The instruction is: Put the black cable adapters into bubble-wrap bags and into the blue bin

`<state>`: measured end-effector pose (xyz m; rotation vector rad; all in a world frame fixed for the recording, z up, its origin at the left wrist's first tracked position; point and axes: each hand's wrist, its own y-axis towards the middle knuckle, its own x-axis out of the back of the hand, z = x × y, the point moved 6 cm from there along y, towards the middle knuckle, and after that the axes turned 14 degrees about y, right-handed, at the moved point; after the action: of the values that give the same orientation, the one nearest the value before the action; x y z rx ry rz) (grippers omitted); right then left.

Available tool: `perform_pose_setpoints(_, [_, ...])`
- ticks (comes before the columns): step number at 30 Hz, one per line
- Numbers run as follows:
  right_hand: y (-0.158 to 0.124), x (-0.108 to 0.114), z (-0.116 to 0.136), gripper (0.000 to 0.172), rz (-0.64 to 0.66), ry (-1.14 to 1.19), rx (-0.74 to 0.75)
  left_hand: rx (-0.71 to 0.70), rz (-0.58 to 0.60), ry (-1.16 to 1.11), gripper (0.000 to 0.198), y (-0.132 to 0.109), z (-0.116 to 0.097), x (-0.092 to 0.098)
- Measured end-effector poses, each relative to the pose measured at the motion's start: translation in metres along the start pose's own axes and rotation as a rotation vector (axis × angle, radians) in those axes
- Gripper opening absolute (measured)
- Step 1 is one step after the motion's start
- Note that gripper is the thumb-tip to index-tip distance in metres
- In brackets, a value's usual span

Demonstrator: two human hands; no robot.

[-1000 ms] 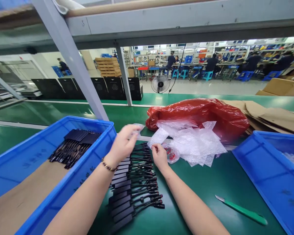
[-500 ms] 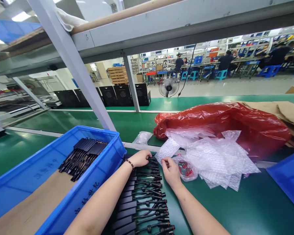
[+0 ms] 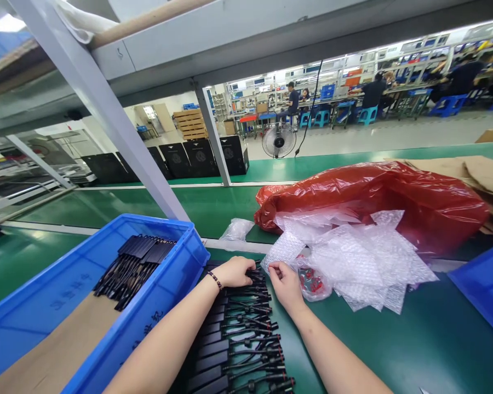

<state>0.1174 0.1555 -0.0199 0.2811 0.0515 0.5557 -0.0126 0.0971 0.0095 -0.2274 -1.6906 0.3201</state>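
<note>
Your left hand (image 3: 237, 272) curls at the far end of the black cables (image 3: 250, 337), your right hand (image 3: 285, 283) beside the bubble bags (image 3: 351, 260); can't tell what either grips! Best ease 1 cable free gently.

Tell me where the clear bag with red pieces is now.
The clear bag lies right of centre in the head view, between the right hand and the bubble-wrap pile.

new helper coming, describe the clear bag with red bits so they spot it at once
Find the big red bag, then the bubble-wrap heap on its near side. The clear bag lies between that heap and the right hand; only it shows red pieces inside.
</note>
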Motion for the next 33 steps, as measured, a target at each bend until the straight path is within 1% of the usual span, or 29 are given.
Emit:
perform_pose_setpoints(3, [0.000, 0.000, 0.000, 0.020, -0.004, 0.007, 0.008, 0.003, 0.005, 0.044, 0.028, -0.001, -0.006, 0.000])
perform_pose_setpoints(6, [0.001, -0.001, 0.001, 0.020, 0.005, 0.012, 0.009, -0.007, -0.003, 0.023, 0.037, -0.003, -0.010, -0.001])
perform_pose_setpoints(9, [0.001, -0.001, 0.000, 0.020, 0.008, 0.033, -0.001, -0.021, -0.021, -0.072, 0.044, -0.004, -0.010, -0.003])
perform_pose_setpoints(12, [0.001, -0.001, -0.002, 0.020, 0.004, 0.066, -0.027, -0.026, -0.068, -0.249, 0.048, -0.002, -0.004, -0.006])
perform_pose_setpoints(14, [0.000, 0.001, -0.003, 0.020, -0.006, 0.092, -0.047, -0.018, -0.111, -0.380, 0.046, 0.000, 0.002, -0.008])
perform_pose_setpoints(16, [0.001, 0.002, -0.004, 0.022, -0.018, 0.136, -0.078, 0.007, -0.146, -0.481, 0.038, 0.002, 0.008, -0.011])
perform_pose_setpoints(19, [0.005, -0.001, -0.005, 0.026, -0.062, 0.265, -0.200, 0.054, -0.196, -0.565, 0.030, 0.002, 0.013, -0.012])
perform_pose_setpoints(22, [0.012, -0.008, -0.003, 0.029, -0.127, 0.406, -0.312, 0.065, -0.262, -0.605, 0.028, 0.001, 0.010, -0.006])
perform_pose_setpoints(25, [0.019, -0.016, -0.001, 0.029, -0.138, 0.501, -0.327, 0.084, -0.310, -0.629, 0.027, 0.000, 0.005, 0.000])
perform_pose_setpoints(28, [0.020, -0.020, -0.009, 0.029, -0.101, 0.541, -0.368, 0.117, -0.294, -0.681, 0.020, 0.001, 0.005, -0.003])
perform_pose_setpoints(31, [0.020, -0.021, -0.016, 0.029, -0.044, 0.529, -0.388, 0.129, -0.227, -0.797, 0.024, 0.002, 0.007, -0.010])
perform_pose_setpoints(33, [0.022, -0.021, -0.018, 0.030, -0.028, 0.514, -0.390, 0.121, -0.203, -0.871, 0.026, 0.002, 0.009, -0.013])
